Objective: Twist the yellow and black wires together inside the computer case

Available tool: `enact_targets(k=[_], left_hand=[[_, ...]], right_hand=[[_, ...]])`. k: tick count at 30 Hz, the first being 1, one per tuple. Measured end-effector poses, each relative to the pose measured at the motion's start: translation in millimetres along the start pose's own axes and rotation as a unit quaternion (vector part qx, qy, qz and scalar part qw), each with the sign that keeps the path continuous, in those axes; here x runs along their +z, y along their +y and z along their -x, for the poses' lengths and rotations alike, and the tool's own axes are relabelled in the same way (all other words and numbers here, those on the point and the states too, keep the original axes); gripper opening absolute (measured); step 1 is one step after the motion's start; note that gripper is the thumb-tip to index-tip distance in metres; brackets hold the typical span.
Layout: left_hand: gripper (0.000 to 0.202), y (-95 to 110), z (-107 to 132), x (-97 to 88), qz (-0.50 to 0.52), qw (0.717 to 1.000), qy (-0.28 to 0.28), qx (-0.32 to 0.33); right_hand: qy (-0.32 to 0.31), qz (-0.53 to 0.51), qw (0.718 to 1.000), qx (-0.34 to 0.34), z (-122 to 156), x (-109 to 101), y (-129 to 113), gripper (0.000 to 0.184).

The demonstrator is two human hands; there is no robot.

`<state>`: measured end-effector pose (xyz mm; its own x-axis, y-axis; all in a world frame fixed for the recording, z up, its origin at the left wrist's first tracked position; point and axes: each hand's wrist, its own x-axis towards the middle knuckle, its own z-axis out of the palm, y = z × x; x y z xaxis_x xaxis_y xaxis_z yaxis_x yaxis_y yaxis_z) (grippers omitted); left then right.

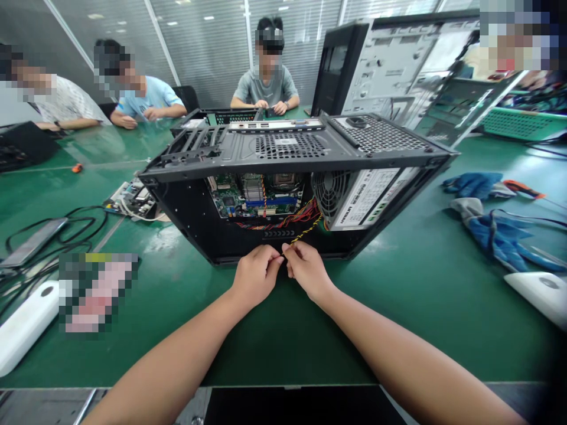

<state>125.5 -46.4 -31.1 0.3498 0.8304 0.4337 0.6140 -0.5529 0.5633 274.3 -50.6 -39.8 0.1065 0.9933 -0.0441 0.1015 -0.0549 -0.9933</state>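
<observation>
Directly before me a black computer case (283, 159) lies with its open side toward me. Inside it show a green motherboard (230, 203), a power supply (367, 198) with a fan, and a bundle of red and dark wires (287, 221). From the power supply a twisted yellow-and-black cable (308, 230) runs out to my fingers. My left hand (258, 271) pinches near the cable's end at the case's front edge. Beside it, almost touching, my right hand (308, 268) is closed on the cable. The cable's very end is hidden between my fingertips.
Blue gloves (496, 230) and an orange-handled tool (525, 189) lie at right. Black cables (84, 224), a white device (31, 324) and loose parts (133, 198) lie at left. Another case (381, 65) stands behind, near a green basket (525, 123). Several people sit across the table.
</observation>
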Motion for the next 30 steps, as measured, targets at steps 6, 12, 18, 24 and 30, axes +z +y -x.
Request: enact_targets(k=[6, 12, 18, 24, 30], left_hand=[[0.011, 1.0, 0.5, 0.4, -0.005, 1.0, -0.009, 0.002], [0.012, 1.7, -0.9, -1.0, -0.011, 1.0, -0.022, -0.009], [0.012, 0.3, -1.7, -0.7, -0.004, 1.0, -0.024, -0.004], [0.011, 0.7, -0.5, -0.9, -0.004, 1.0, -0.016, -0.006], [0.01, 0.8, -0.4, -1.1, -0.004, 1.0, -0.008, -0.004]], right_hand=[[-0.013, -0.008, 1.0, -0.007, 1.8, 0.1, -4.5, 0.038], [-0.024, -0.006, 1.0, -0.006, 1.8, 0.3, -5.6, 0.036], [-0.032, -0.011, 0.999, -0.011, 1.8, 0.3, -6.3, 0.036], [-0.023, -0.015, 1.0, -0.007, 2.6, 0.2, -6.3, 0.038], [0.001, -0.017, 1.0, -0.008, 1.3, 0.7, -3.0, 0.042]])
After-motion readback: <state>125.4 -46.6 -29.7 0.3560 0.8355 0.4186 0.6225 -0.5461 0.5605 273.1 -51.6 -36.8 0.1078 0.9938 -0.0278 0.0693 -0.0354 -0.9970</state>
